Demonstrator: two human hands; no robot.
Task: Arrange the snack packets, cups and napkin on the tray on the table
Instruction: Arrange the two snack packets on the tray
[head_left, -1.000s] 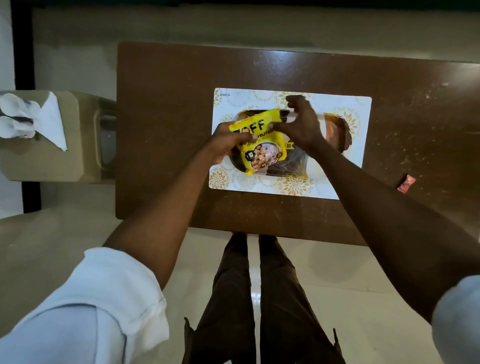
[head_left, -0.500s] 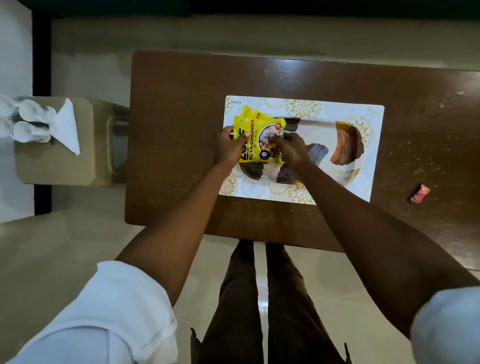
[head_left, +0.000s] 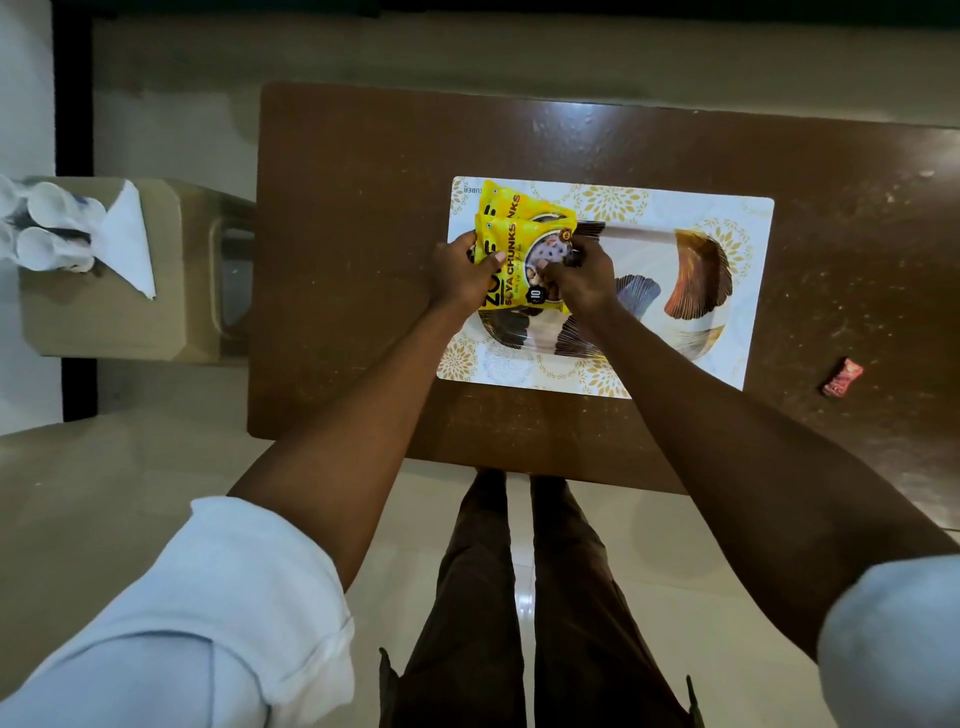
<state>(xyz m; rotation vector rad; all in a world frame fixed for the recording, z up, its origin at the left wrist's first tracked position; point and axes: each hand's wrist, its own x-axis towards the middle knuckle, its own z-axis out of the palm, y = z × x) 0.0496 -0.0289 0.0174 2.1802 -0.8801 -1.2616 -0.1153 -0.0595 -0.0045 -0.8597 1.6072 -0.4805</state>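
Both hands are on the yellow snack packets (head_left: 511, 236), which sit at the left end of the tray (head_left: 748, 291) on the brown table (head_left: 363, 208). There are at least 2 packets, overlapped, with the top one printed "SOYA CHUNKS" and a 2nd edge showing behind it at the far-left corner. The left hand (head_left: 460, 273) pinches the left edge of the top packet, thumb over the print. The right hand (head_left: 582, 278) pinches the right side near the bowl photo, fingers curled in.

Handling, as a guess: thin foil-type pouches, light, soft and crinkly, prob. a bit slick on the glossy face. They will flex rather than hold shape, so grip at the sealed side edges w/ both hands, as now, not the puffed middle. The contents could crush if squeezed hard.

The rest of the tray is bare. The cups (head_left: 49, 228) and napkin (head_left: 127, 239) are well apart from it, on the beige stool (head_left: 104, 322) left of the table, so they are yet to be brought over. The cups look light and easy to tip, and the napkin is limp, so pick it up by a fold. A small red wrapper (head_left: 842, 378) lies on the table right of the tray.
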